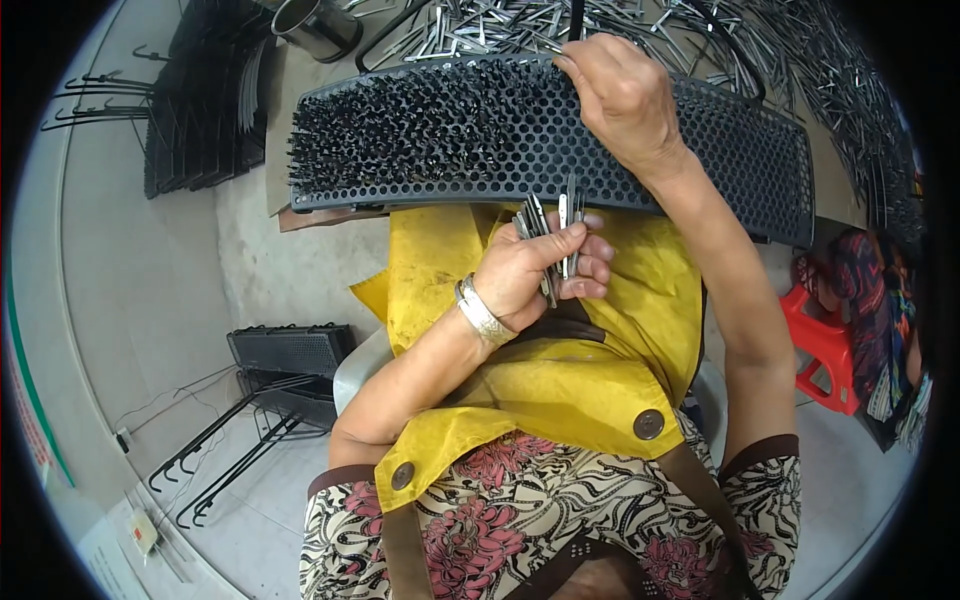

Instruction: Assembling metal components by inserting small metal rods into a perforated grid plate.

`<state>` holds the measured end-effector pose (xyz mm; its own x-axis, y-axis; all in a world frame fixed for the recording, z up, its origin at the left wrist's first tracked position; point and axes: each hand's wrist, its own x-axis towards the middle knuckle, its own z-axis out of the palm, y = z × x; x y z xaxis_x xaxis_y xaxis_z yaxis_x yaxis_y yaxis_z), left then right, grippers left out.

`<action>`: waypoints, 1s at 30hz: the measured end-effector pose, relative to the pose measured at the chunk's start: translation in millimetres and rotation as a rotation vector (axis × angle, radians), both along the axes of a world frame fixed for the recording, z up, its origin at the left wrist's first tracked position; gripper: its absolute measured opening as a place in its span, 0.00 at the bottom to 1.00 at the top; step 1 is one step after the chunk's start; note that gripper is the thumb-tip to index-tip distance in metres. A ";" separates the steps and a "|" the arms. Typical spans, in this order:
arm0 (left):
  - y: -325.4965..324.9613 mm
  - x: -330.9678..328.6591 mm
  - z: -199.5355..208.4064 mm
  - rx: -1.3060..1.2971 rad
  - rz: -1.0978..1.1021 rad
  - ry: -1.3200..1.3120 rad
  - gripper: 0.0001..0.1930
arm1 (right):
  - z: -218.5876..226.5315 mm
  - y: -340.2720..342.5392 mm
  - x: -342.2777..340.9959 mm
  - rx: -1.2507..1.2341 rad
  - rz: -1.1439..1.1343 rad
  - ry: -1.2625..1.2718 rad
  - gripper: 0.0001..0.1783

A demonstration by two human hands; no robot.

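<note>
A long, curved black panel full of round holes lies across in front of me. Dark slim pieces stand packed upright in its left half and thin out toward the middle; bare holes show on the right. My left hand, below the panel's near edge, is closed around a bunch of slim metal pieces that look like tweezers. Over the panel's far edge, right of the middle, my right hand is pinched at the holes. Whatever its fingertips hold is hidden.
Beyond the panel lies a heap of loose metal pieces, spreading right. A metal cup stands at the far left. Black racks with hooks hang and stand on the left. A red stool is at the right, and a yellow apron covers my lap.
</note>
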<state>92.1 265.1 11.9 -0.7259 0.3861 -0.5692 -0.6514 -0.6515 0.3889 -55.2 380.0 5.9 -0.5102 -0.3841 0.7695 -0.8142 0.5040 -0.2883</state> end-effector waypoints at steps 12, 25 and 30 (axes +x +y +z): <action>-0.2 -2.2 2.7 0.025 -0.004 0.035 0.13 | 4.8 10.9 28.5 0.044 0.018 -0.178 0.08; -0.4 1.3 5.4 -0.024 -0.062 0.043 0.11 | 19.9 27.8 49.5 -0.552 0.031 -1.083 0.10; 2.0 -1.5 1.7 -0.032 -0.037 0.043 0.13 | 9.5 17.5 29.0 -0.449 -0.117 -0.537 0.09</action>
